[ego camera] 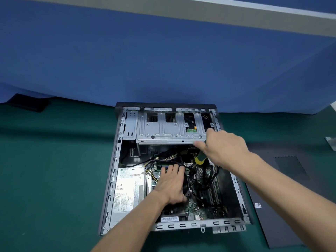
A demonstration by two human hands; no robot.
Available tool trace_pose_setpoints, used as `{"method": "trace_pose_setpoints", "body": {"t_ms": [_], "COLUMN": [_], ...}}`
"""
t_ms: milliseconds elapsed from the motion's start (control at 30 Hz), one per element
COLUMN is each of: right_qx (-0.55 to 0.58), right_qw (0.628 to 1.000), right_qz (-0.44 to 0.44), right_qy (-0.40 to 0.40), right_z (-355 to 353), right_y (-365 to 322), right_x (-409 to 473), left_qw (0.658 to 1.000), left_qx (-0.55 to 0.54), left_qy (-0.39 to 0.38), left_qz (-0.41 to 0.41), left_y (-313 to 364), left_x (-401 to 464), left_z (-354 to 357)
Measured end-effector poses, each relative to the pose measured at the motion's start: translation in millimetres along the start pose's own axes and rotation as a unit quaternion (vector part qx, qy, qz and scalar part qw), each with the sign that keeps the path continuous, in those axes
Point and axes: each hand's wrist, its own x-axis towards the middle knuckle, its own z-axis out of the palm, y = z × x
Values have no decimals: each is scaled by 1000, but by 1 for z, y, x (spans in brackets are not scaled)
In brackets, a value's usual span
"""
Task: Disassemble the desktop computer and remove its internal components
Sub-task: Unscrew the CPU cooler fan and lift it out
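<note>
- Open grey metal desktop computer case point(116, 160), side cover off, lying flat on green table mat point(54, 170), its far end against blue partition wall point(163, 60).
- Along near edge of case: perforated steel rear frame point(181, 225) with slots; white barcode label point(169, 218) just inside.
- Near left in case: silver box-shaped power supply point(127, 190) with printed labels, lying flat beside green motherboard point(194, 208).
- Left hand point(171, 184) reaching in over middle of motherboard, palm down, fingers straight and spread, resting on components; nothing grasped.
- Right of that hand: bundle of black cables point(198, 180) looping over board; yellow and black wires point(163, 159) running from power supply side toward far middle.
- Right hand point(223, 148) at far right of case, fingers curled around yellow-and-green screwdriver handle point(200, 158), handle end pointing near-left; tip hidden behind hand, index finger stretched toward edge of drive cage.
- Far part of case: silver stamped-metal drive cage point(163, 130) spanning width, with small green circuit board point(191, 130) showing through an opening near right end.
- Right of case on mat: dark grey flat side panel point(283, 206) with mesh vent patch, lying flat, just beside case.
- Far left on mat, well apart: small flat black object point(29, 104) at foot of partition; cannot tell what.
</note>
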Motion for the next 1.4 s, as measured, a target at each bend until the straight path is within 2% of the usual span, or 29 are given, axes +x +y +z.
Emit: {"method": "trace_pose_setpoints", "body": {"t_ms": [100,133,233,267,367,400,500,533,600,667,733,800,867,967,1067,1100,1200,1233,1333,1400], "right_qx": [90,82,-25,-14,120,122,-31,-68,-44,33,29,-46,-41,64,-2,-3,102,101,-5,46], "right_qw": [992,993,999,999,988,988,998,995,993,992,997,995,995,996,997,997,993,993,997,998], "right_qz": [-58,-59,-9,-16,-79,-79,-8,-12,-85,-125,-63,23,-2,-53,6,1,-61,-56,2,-28], "right_qy": [-62,-60,30,31,-52,-56,51,78,71,12,17,86,96,14,78,79,4,2,79,42], "right_z": [1,3,5,5,3,5,8,9,12,11,12,10,13,14,11,10,11,11,10,11], "right_y": [1,0,1,5,11,10,7,7,6,1,-3,-3,0,0,6,8,9,8,6,7], "right_x": [0,-2,-4,-3,0,-2,-5,-5,-5,-5,-5,-3,-2,-4,-3,-2,-3,-5,-7,-5], "left_qw": [1000,1000,1000,1000,1000,1000,1000,1000,1000,1000,1000,1000,1000,1000,1000,1000,1000,1000,1000,1000], "left_qx": [1,2,-2,-2,-3,-3,-4,-2,0,0,-2,-1,2,1,-1,-1,-3,-4,-6,-6], "left_qy": [3,3,0,-1,-1,-1,-1,0,2,7,6,7,6,12,6,6,5,8,4,3], "left_qz": [3,3,4,4,2,2,2,2,1,0,1,-1,-1,4,5,4,5,5,5,4], "left_y": [0,0,0,0,0,0,0,0,0,-1,-1,-1,-1,-2,-2,-1,-1,-1,-1,-2], "left_x": [0,0,0,0,0,0,1,0,1,2,2,2,2,3,2,2,2,3,3,3], "left_z": [0,0,-1,0,0,0,0,1,2,3,3,4,5,4,4,4,4,4,4,5]}}
